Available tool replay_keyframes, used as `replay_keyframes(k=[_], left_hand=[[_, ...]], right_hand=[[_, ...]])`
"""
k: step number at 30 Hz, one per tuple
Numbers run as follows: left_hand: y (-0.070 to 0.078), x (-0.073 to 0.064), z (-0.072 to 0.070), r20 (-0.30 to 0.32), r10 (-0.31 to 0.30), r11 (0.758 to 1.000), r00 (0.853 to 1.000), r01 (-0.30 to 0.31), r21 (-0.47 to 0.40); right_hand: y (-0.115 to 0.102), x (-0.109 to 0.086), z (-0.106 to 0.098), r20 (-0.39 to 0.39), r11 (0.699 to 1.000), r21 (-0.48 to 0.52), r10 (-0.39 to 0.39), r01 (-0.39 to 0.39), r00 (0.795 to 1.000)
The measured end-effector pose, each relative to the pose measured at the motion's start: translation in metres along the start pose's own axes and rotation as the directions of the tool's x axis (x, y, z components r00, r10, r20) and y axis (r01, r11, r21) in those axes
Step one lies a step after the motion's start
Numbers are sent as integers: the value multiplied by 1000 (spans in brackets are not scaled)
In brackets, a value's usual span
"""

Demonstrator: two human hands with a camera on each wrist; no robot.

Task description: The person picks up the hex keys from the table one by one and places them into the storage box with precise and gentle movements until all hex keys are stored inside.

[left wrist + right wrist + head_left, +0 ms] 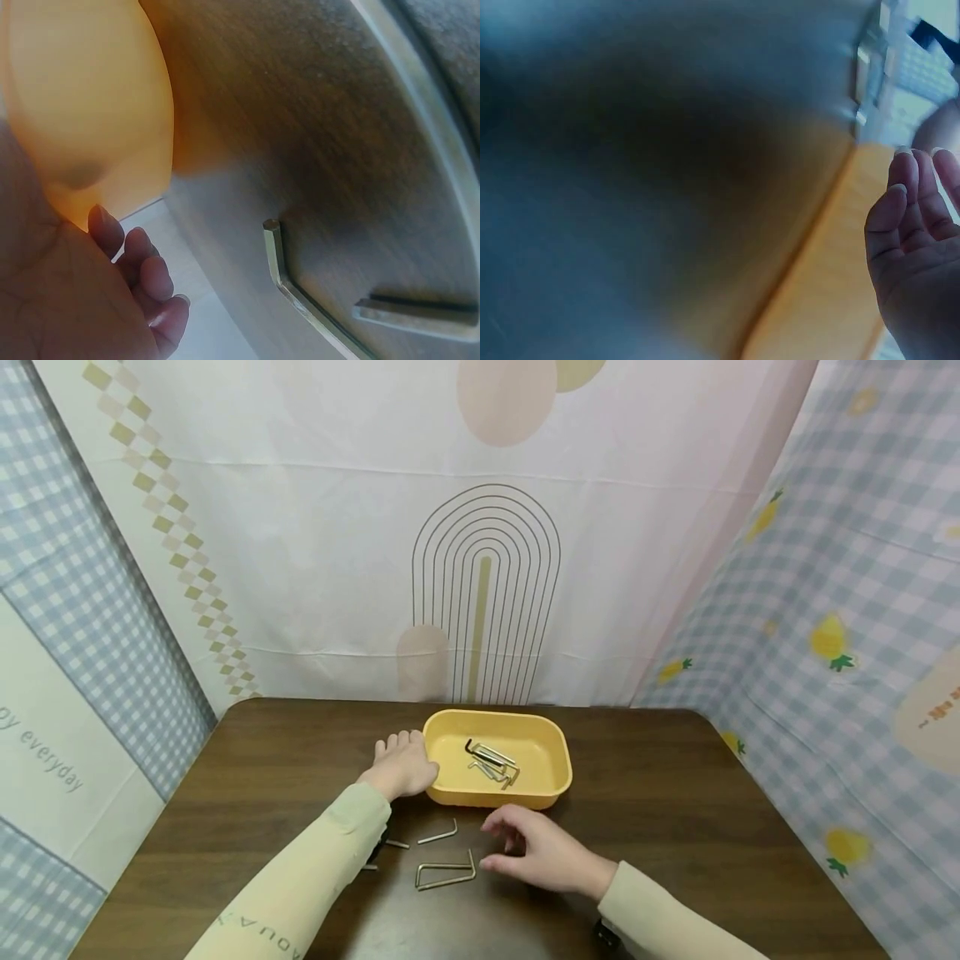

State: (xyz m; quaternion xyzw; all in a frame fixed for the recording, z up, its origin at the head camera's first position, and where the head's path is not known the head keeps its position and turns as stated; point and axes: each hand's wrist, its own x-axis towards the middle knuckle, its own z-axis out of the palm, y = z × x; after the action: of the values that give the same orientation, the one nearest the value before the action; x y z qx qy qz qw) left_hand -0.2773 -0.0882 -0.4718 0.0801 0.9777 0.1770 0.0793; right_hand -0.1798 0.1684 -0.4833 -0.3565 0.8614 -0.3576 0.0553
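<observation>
A yellow plastic tray (551, 752) stands at the back of the table, with several hex keys (491, 762), one of them black, piled inside. My left hand (401, 768) rests against the tray's left end, its thumb at the rim; in the left wrist view its fingers (157, 277) bend loosely beside the tray wall (97, 90). My right hand (543, 852) hovers in front of the tray with fingers curved and nothing between them. Just left of its fingertips lie two larger hex keys (446, 884). A smaller hex key (437, 837) lies nearer the tray.
More hex key ends (397, 844) show beside my left sleeve (300, 868), which partly hides them. The dark wooden table (675, 827) is bordered by a white printed cloth (337, 568) at the back and checked cloth (795, 577) at the sides.
</observation>
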Motion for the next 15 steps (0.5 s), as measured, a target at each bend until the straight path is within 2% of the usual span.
replay_keyframes(k=[5, 10, 15], left_hand=[[-1, 0, 0, -2, 5, 1000, 1000, -5, 0], [-1, 0, 1, 0, 0, 1000, 1000, 0, 3], [-2, 2, 2, 2, -4, 1000, 1000, 4, -7]], right_hand=[[1, -2, 17, 75, 1000, -3, -11, 11, 997], [-2, 0, 28, 112, 998, -36, -50, 54, 993], [-7, 3, 34, 140, 997, -53, -56, 64, 989]])
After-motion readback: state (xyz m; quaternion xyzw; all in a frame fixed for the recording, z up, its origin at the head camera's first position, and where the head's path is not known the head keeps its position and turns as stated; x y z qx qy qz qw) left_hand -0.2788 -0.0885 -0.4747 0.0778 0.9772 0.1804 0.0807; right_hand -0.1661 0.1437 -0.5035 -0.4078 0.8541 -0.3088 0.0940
